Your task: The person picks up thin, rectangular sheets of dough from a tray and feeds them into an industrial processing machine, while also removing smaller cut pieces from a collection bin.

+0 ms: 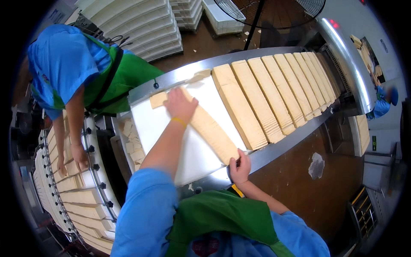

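A long, flat strip of pale tan sheets [213, 130], stacked in a block, lies slantwise on the white board or belt [186, 154]. My left hand [180, 104], with a yellow band at the wrist, presses on its far end; the fingers reach toward a small cut piece [158, 100] beside it. At the near end, the thumb and fingers of my right hand [240, 165] hold the strip's corner. To the right, several similar long blocks [240, 107] stand in a row across the line. A loose offcut [198, 76] lies at the far edge.
A metal rail [269, 157] borders the line, with a shiny machine cover [350, 64] at its right end. A bin of scraps [132, 144] sits left of the board. A co-worker [74, 70] handles pieces at another conveyor [80, 199]. White crates [138, 29] and a fan [269, 13] stand beyond.
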Demonstrator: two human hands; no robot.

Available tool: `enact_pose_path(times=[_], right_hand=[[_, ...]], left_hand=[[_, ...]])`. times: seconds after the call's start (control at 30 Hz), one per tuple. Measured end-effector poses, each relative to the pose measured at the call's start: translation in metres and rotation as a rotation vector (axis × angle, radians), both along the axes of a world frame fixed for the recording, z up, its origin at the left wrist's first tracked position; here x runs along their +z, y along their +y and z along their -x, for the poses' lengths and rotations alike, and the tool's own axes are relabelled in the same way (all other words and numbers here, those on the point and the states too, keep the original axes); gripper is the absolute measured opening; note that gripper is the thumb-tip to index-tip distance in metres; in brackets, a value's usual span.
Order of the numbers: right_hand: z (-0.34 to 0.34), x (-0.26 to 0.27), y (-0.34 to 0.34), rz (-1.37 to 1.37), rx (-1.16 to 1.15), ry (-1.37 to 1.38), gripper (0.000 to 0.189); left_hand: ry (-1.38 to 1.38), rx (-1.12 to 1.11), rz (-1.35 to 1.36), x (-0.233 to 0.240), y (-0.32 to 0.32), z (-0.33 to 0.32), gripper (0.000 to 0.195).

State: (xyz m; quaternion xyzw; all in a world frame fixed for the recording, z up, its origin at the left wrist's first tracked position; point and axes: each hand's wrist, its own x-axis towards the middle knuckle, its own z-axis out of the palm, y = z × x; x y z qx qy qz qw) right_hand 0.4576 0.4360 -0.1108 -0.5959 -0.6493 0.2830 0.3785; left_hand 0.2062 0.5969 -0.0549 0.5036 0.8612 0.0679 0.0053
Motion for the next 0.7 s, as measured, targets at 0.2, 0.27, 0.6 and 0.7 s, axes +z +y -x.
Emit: enact_pose_path(times=[0.2, 0.27, 0.6, 0.7], right_hand=[[0.025, 0.047, 0.007, 0.228, 0.449, -0.098, 0.049], [0.028, 0.056, 0.033, 0.391, 0.663, -0.095, 0.064], [0.069, 0.062, 0.025, 0.172, 0.851, -0.223, 0.080], [0.107, 0.083, -0.014, 0.110, 0.932, -0.140, 0.083]], left_hand=[[0.067, 0.282, 0.003, 0.041, -0.124, 0.076, 0.068], [-0.025, 0.335, 0.059, 0.053, -0.168, 0.091, 0.068], [-0.623, 0.497, -0.582, -0.003, -0.331, 0.097, 0.059], [-0.477, 0.574, -0.596, 0.045, -0.379, 0.117, 0.056]])
